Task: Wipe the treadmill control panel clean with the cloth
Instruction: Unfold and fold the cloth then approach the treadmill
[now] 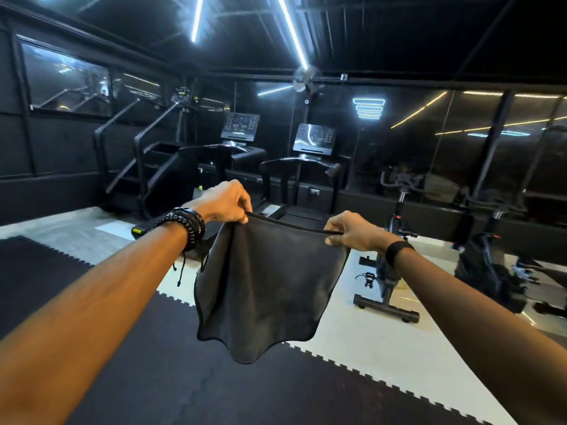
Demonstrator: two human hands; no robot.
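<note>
Head view puts the dark grey cloth (264, 283) in front of me, stretched by its top hem between both hands and hanging free over the black foam floor mat (153, 378). My left hand (227, 204) pinches the left corner of the hem, fingers curled over it, thumb underneath; my right hand (352, 231) pinches the right corner the same way, so both are clamped on the cloth and neither is free. The hem runs across my view, slightly higher on the left, and the cloth's lower edge droops in loose waves. What matters for the next move is where the treadmill control panel (314, 138) lies from the fingers: straight ahead and above them, well apart, across the pale floor (337, 317), on the nearer treadmill (302, 185) whose belt end sits just behind the hem. A second console (240, 126) stands further left on another treadmill. The panel sits a little right of centre, so I judge the right hand the nearer one for wiping. No wiping has begun; I judge I must walk forward and gather the cloth into one hand first. A spin bike (389, 271) stands to the right, near my path.
</note>
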